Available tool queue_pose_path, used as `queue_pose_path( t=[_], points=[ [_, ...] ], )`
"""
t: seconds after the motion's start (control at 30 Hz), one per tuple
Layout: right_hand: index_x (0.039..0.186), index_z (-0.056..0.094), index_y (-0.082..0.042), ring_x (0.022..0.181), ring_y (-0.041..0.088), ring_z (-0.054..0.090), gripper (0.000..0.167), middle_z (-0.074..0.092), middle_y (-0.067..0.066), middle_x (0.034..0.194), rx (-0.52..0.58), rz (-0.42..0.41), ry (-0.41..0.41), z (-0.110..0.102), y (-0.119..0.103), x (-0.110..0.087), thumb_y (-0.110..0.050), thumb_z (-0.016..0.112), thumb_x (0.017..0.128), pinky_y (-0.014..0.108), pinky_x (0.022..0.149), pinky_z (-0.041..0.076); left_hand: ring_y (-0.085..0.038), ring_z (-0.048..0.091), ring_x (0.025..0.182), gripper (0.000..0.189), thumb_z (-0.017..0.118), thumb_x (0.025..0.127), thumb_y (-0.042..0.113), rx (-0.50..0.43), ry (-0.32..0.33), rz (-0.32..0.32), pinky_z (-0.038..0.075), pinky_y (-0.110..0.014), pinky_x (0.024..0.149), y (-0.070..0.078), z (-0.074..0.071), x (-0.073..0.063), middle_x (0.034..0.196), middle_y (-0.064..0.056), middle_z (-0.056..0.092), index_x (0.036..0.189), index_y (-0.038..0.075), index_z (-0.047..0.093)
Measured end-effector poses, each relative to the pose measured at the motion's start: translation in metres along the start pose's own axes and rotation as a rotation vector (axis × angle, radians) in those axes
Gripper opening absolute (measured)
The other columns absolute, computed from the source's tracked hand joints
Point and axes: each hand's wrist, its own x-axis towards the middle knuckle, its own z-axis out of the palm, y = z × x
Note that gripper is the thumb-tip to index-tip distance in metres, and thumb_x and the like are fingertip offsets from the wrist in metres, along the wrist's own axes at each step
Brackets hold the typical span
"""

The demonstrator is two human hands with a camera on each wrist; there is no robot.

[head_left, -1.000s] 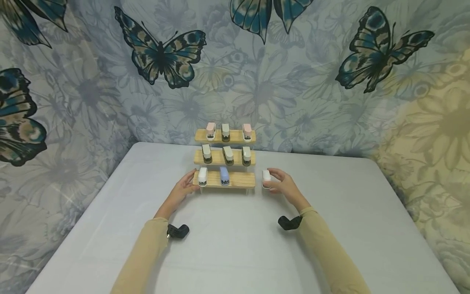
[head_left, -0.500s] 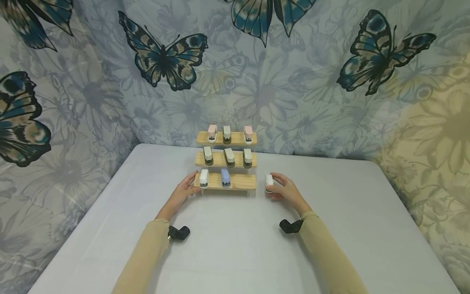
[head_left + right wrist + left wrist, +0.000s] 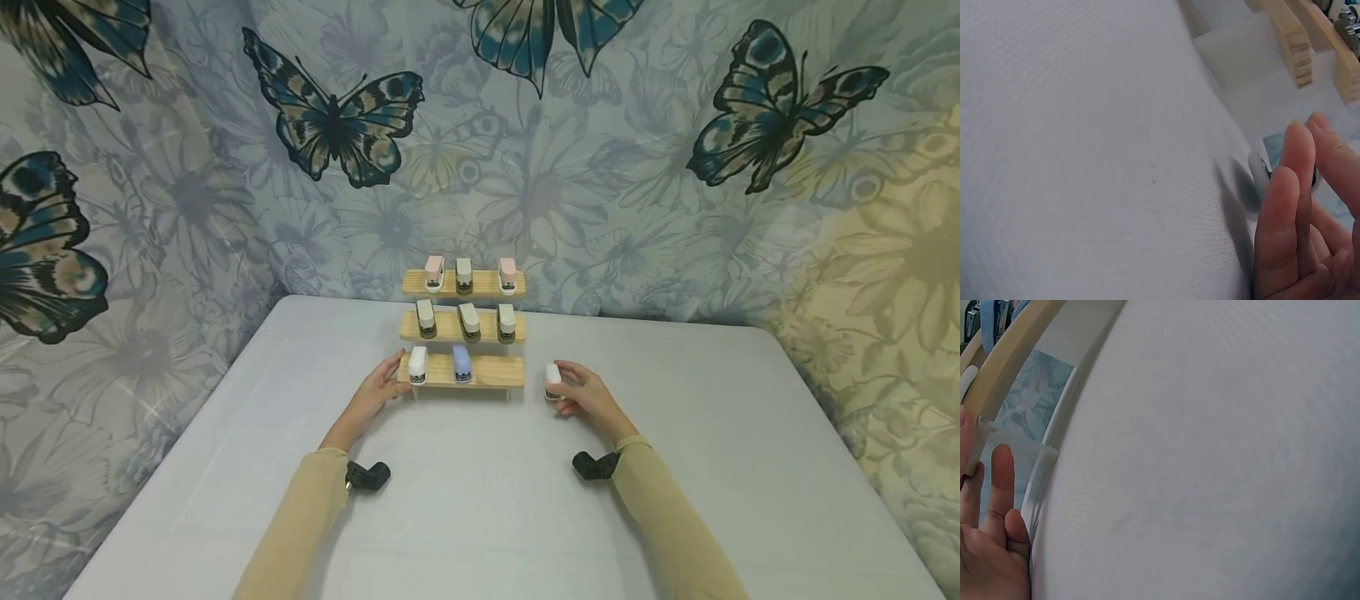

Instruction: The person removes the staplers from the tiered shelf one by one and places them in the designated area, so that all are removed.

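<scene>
My left hand grips the left end of the lowest tier of a three-tier wooden display stand, its thumb at the front. In the left wrist view, that hand's fingers reach behind the stand's clear leg. Right of the stand, my right hand pinches a white mini stapler low over the table. In the right wrist view, fingers hide most of this stapler. On the lowest tier, a white stapler stands at the left and a blue stapler in the middle; bare wood shows at the right.
The middle tier carries three pale staplers. On the top tier, a pale stapler stands between two pink staplers. A white cloth covers the table. Behind it rises a butterfly-patterned wall.
My right hand has moved slightly right and toward me with the white stapler, away from the stand. My left hand stays at the stand's left end. The head view has shifted a little.
</scene>
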Motion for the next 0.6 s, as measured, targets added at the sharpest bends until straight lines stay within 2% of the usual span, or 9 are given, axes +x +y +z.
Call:
queue_pose_path(
  t=[0.6],
  points=[
    [0.137,0.031,-0.004,0.057,0.013,0.059,0.072,0.022,0.017,0.143,-0.02,0.027,-0.006,-0.0006,0.0003,-0.0009,-0.011,0.071,0.077,0.025,0.057,0.052,-0.03,0.045,0.112,0.069,0.059,0.087,0.013,-0.038,-0.02,0.031,0.034,-0.04,0.094,-0.0026,-0.0019,0.0015,0.146,-0.015,0.012,0.143,0.007,0.017]
  ],
)
